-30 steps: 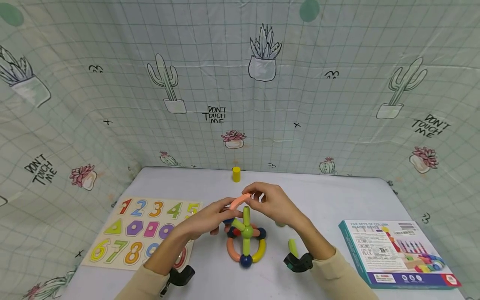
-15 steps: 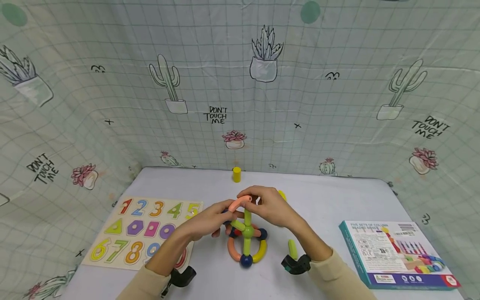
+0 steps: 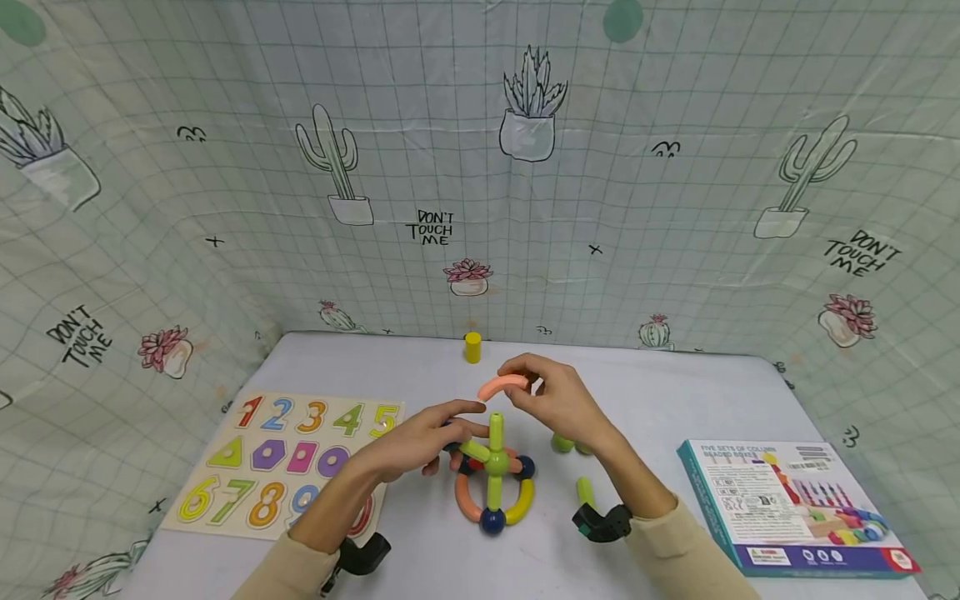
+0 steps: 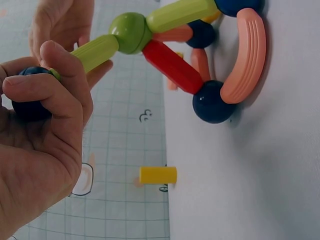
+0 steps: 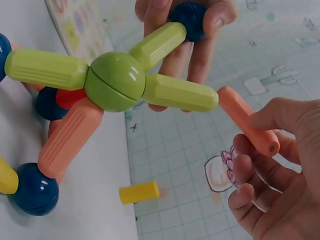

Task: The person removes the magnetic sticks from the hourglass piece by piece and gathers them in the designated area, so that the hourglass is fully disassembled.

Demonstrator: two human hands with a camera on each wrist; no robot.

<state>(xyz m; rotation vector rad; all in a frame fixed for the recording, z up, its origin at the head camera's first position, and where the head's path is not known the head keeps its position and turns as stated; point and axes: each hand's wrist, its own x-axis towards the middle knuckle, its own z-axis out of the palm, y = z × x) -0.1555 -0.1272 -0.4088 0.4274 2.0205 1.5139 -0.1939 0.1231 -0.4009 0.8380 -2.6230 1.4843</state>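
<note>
My left hand [image 3: 412, 442] grips a navy ball [image 5: 189, 22] at the end of a light green stick [image 5: 159, 46]. That stick joins a green ball [image 3: 496, 463] atop a magnetic stick-and-ball frame, from which another light green stick [image 3: 496, 430] points upward. The frame's base has navy balls [image 4: 214, 102], salmon curved sticks [image 4: 246, 56] and a yellow curved stick [image 3: 521, 502]. Above the frame, my right hand [image 3: 558, 400] pinches a loose salmon curved stick [image 3: 501, 385] by one end. Its other end points toward my left hand, apart from the navy ball.
A number-and-shape puzzle board [image 3: 279, 467] lies at the left, partly under my left arm. At the right is a toy box [image 3: 798, 508]. A yellow cylinder [image 3: 472, 348] stands at the back. Green balls [image 3: 562, 443] and a green stick [image 3: 586, 492] lie near my right arm.
My right hand has drawn the salmon curved stick up and to the right, away from the navy ball and my left fingers. The left hand stays on the navy ball.
</note>
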